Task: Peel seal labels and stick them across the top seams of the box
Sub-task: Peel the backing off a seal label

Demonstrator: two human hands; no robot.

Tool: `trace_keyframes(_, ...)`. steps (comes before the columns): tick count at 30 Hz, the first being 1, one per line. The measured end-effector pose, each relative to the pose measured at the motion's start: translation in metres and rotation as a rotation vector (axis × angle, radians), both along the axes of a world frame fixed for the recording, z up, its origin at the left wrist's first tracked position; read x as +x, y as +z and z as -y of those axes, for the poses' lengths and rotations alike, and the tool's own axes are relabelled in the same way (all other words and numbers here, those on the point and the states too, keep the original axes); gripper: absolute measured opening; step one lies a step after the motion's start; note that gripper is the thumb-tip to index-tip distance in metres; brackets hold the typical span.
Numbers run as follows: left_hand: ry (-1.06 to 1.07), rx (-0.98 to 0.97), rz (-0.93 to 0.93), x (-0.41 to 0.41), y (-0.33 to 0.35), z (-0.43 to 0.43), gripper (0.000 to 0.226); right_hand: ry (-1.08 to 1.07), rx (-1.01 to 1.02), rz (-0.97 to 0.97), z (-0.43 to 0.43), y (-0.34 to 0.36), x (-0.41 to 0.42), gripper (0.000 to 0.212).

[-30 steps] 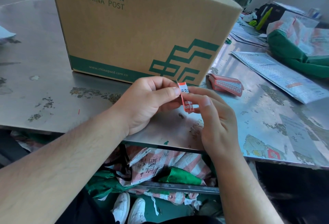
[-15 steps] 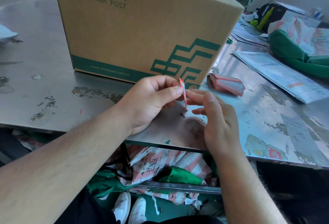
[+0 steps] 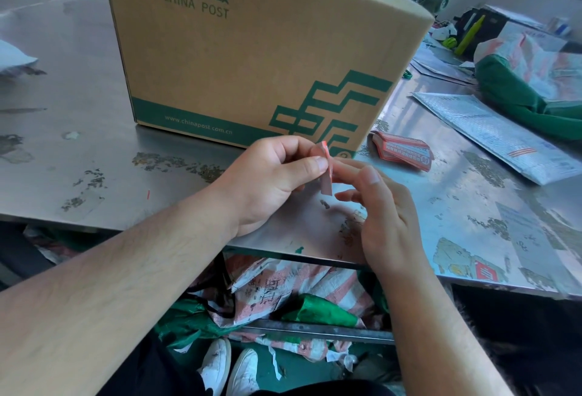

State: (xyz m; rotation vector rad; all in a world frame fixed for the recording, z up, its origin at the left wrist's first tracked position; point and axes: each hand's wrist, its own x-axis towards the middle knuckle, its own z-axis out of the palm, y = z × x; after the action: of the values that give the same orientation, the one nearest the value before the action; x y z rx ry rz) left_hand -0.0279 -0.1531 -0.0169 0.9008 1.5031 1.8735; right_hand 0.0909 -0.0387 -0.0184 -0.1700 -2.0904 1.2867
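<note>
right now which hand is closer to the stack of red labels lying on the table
Right. The right hand sits just in front of the label stack; the left hand is farther off to its left.

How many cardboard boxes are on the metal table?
1. The cardboard box stands on the metal table, just behind both hands. Its top goes out of the picture, and things behind it may be hidden.

Scuffed steel table, front edge nearest the camera. Standing on it toward the far edge: a China Post cardboard box; just right of the box's front corner, a stack of red seal labels. Further toward the right edge, a flat white mailer, beyond it a green and striped sack.
</note>
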Motion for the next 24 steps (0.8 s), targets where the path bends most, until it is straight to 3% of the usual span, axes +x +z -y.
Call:
trace_keyframes(4, 0.003, 0.009, 0.000, 0.000, -0.001, -0.001, 0.017, 0.002, -0.002, -0.007, 0.000, 0.000, 0.000, 0.046)
trace_keyframes(7, -0.008, 0.022, 0.014, -0.001, -0.002, -0.001, 0.008, -0.009, 0.002, 0.000, 0.000, -0.001, 0.001, 0.052)
trace_keyframes(13, 0.014, 0.039, 0.014, -0.001, -0.003, -0.001, 0.022, 0.010, 0.027, -0.013, -0.002, -0.002, 0.001, 0.048)
trace_keyframes(18, 0.009, 0.042, 0.010, -0.001, -0.001, 0.000, 0.016, 0.026, 0.012, 0.002, -0.003, -0.002, 0.003, 0.048)
trace_keyframes(24, 0.044, 0.012, -0.111, 0.000, -0.005, -0.001, 0.007, 0.046, -0.261, 0.111, -0.017, -0.004, -0.003, 0.054)
